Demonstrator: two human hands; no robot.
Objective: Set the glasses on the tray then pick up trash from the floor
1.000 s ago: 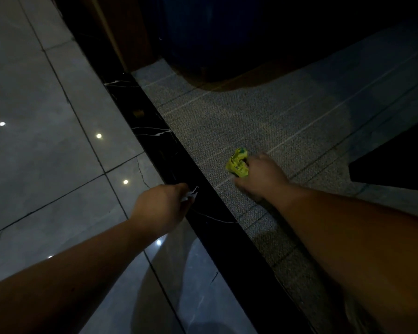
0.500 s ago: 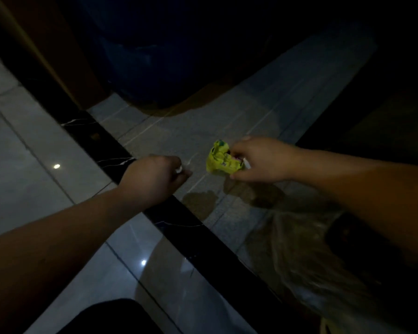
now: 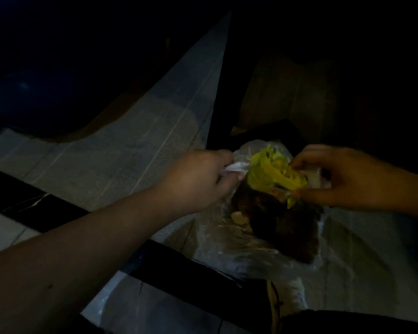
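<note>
My right hand (image 3: 343, 177) pinches a crumpled yellow wrapper (image 3: 273, 171) and holds it over the mouth of a clear plastic bag (image 3: 227, 244) that lies on the floor. My left hand (image 3: 198, 179) is shut on a small white scrap (image 3: 235, 168), right beside the wrapper at the bag's left edge. Dark brown trash (image 3: 282, 225) shows inside the bag. No glasses or tray are in view.
A black marble strip (image 3: 34, 203) crosses the grey floor (image 3: 121, 153) under my left arm. A dark blue rounded object (image 3: 46, 80) stands at the back left. A dim brown surface (image 3: 287, 92) lies behind the bag.
Both hands lifted their trash off the floor and carried it to the right, to the plastic bag. My view followed, so the bag now fills the middle.
</note>
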